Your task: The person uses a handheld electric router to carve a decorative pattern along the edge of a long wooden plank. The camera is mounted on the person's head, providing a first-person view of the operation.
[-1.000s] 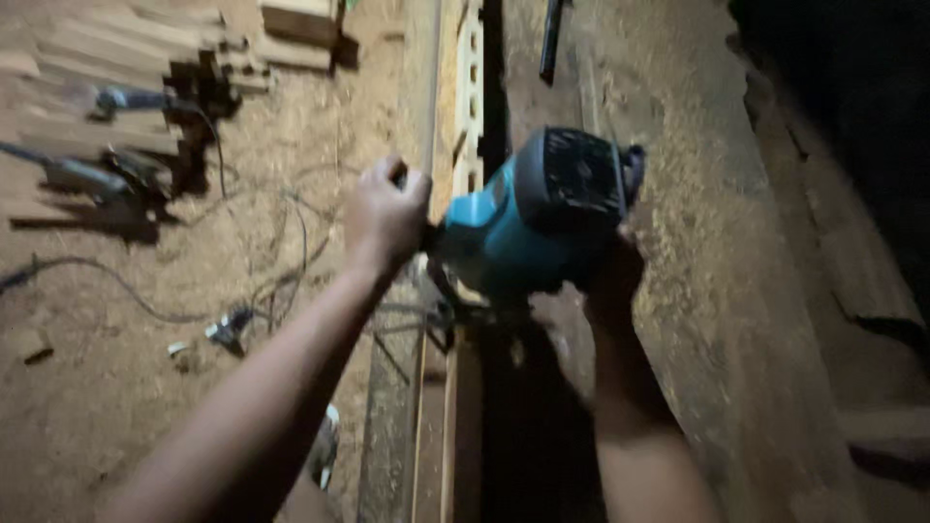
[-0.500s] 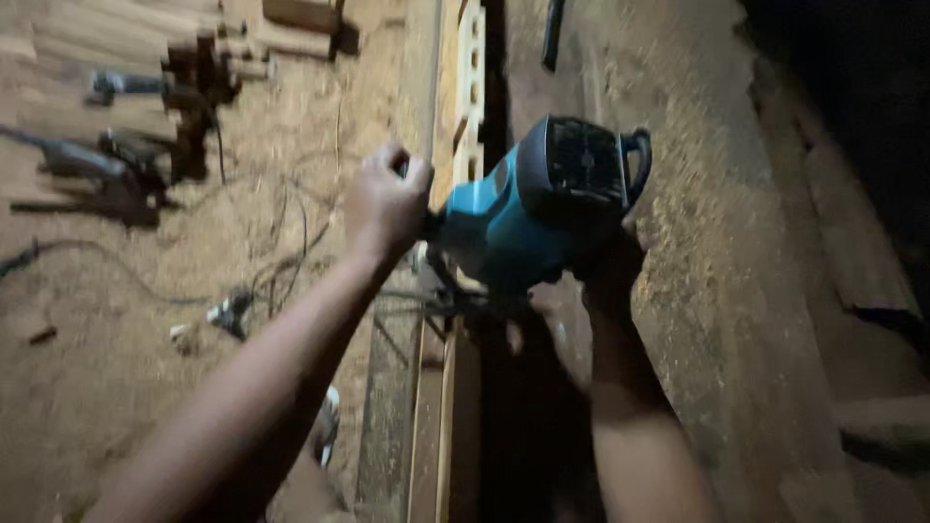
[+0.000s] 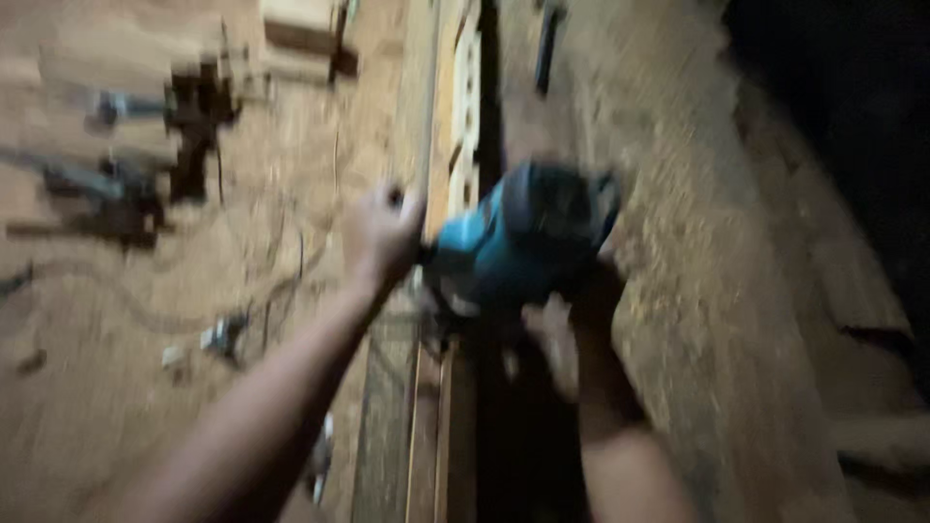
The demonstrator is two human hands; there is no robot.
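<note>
Both hands clamped the teal power tool [image 3: 518, 242] over the long wooden strip [image 3: 431, 426]: left hand [image 3: 383, 237] fisted on its side grip, right hand [image 3: 572, 320] wrapped beneath. Beyond, blurred clamps [image 3: 199, 126] lay on the sawdust floor [image 3: 116, 387].

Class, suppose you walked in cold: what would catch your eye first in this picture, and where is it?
First, the teal and black handheld power tool at the centre, over a long narrow wooden strip. The left hand grips its left side and the right hand holds it from below. Dark metal tools lie on the sawdust-covered floor at upper left.
</note>
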